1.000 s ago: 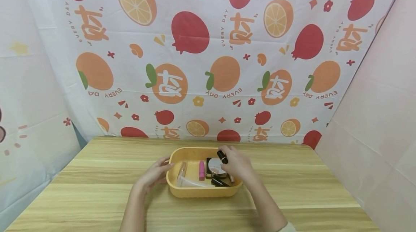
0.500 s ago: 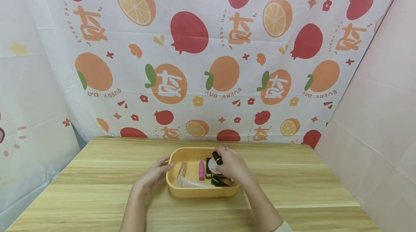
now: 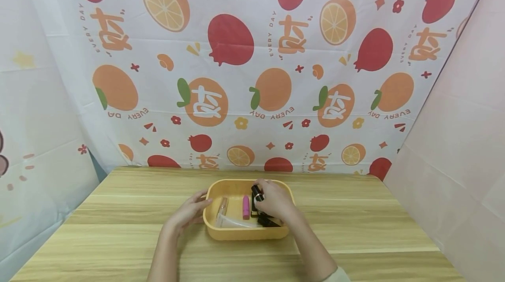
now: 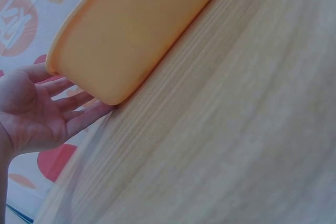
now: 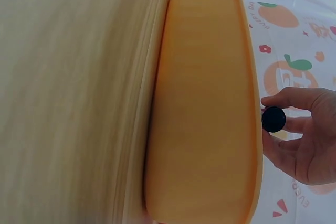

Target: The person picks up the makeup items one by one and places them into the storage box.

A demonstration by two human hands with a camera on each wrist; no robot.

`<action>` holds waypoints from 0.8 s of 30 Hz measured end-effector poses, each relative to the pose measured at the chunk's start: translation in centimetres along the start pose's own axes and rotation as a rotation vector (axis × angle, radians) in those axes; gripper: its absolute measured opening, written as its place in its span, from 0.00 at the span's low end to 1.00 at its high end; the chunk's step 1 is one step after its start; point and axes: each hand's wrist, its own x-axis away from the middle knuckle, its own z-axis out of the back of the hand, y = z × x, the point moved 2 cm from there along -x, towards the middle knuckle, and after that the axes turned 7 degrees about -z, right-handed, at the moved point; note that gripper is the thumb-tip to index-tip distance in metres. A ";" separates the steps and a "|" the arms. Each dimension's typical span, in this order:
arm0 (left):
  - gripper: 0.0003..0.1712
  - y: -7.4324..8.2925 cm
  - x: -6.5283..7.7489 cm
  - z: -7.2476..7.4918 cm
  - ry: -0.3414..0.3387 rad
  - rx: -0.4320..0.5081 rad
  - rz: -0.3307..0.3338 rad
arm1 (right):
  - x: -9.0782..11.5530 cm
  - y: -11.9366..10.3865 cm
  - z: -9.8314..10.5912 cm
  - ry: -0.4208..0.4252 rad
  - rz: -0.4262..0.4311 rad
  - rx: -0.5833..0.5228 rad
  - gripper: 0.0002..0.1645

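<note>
A yellow plastic basket (image 3: pixel 247 233) stands on the wooden table. My left hand (image 3: pixel 191 208) rests at its left end, thumb at the rim and fairly straight fingers against the outer wall in the left wrist view. Over the basket's right half, my right hand (image 3: pixel 275 201) pinches a black lipstick (image 3: pixel 257 192) with a gold band, tilted. Inside lie a pink tube (image 3: pixel 246 208), a clear slim tube with a rose-gold cap (image 3: pixel 222 207), a whitish translucent strip (image 3: pixel 238 222) and a black glossy item (image 3: pixel 268 221). A dark square case (image 3: pixel 253 210) is partly hidden under my right hand.
Wood-grain table (image 3: pixel 130 220) surrounds the basket on all sides. A fruit-print cloth (image 3: pixel 252 137) hangs along the table's back edge, with pale cloths at both sides.
My right hand has moved left over the basket, carrying the black lipstick and covering the round silver compact seen earlier. My left hand and the basket have stayed in place.
</note>
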 end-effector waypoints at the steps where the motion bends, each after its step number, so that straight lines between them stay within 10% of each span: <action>1: 0.33 0.0 0.0 0.0 -0.007 0.003 -0.002 | -0.1 0.0 -0.1 -0.002 -0.002 -0.002 0.30; 24: 0.34 0.0 0.0 0.0 -0.001 0.019 0.001 | -1.5 -1.0 -2.0 -0.048 -0.087 -0.269 0.29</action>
